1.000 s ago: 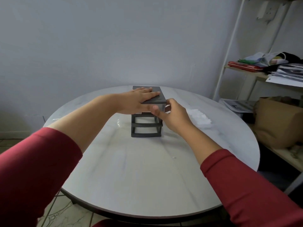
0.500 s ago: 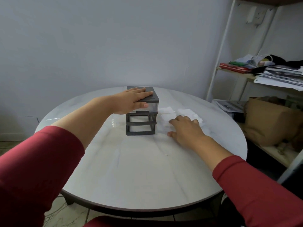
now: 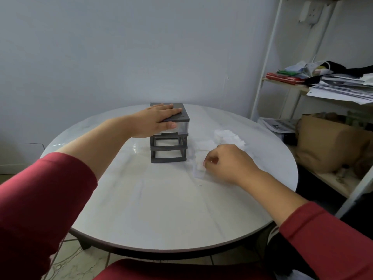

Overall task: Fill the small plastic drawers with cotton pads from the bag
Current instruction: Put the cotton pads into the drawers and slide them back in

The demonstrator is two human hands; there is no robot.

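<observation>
A dark grey drawer unit [image 3: 168, 147] stands mid-table. Its clear top drawer [image 3: 181, 128] is pushed in, and the two lower slots are empty frames. My left hand [image 3: 156, 121] lies flat on the unit's lid, with the thumb against the top drawer's front. To the right lies the bag of white cotton pads [image 3: 230, 136]. In front of the bag my right hand [image 3: 228, 163] has its fingers curled. It pinches the edge of a pale see-through piece [image 3: 198, 166] on the table, which looks like a clear drawer. What the piece holds is too blurred to tell.
The round marble-look table [image 3: 161, 209] sits against a pale wall. At the right a white shelf frame [image 3: 268, 57] carries papers and clothes [image 3: 341, 85]. A brown paper bag [image 3: 331, 146] stands below, close to the table's right edge.
My right hand left the top drawer's front and went to the pale things right of the unit. It has since curled and drawn back toward me. My left hand stayed on the lid.
</observation>
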